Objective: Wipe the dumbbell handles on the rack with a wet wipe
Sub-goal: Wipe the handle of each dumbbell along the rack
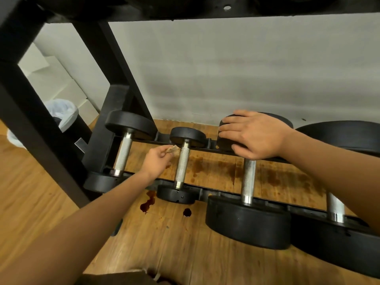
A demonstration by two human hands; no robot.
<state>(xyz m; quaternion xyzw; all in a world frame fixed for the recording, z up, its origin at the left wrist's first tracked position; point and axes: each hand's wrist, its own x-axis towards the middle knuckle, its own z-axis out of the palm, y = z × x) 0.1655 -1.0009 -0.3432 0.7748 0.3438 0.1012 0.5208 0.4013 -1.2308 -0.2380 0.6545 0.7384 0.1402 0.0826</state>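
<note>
Several black dumbbells with knurled steel handles lie across the low rails of a black rack (207, 148). My left hand (157, 160) pinches a crumpled, brown-stained wet wipe (172, 150) just left of the top of the second dumbbell's handle (182, 163). My right hand (251, 133) lies flat, fingers spread, over the far head of the third dumbbell (224, 141), whose handle (248, 179) shows below the palm. The leftmost handle (123, 154) and a partly hidden fourth handle (335, 206) are untouched.
Dark brown liquid drops (149, 201) and stains mark the wooden floor under and in front of the rack. A black rack upright (39, 128) crosses the left side. A lined bin (61, 116) stands behind it. A white wall backs the rack.
</note>
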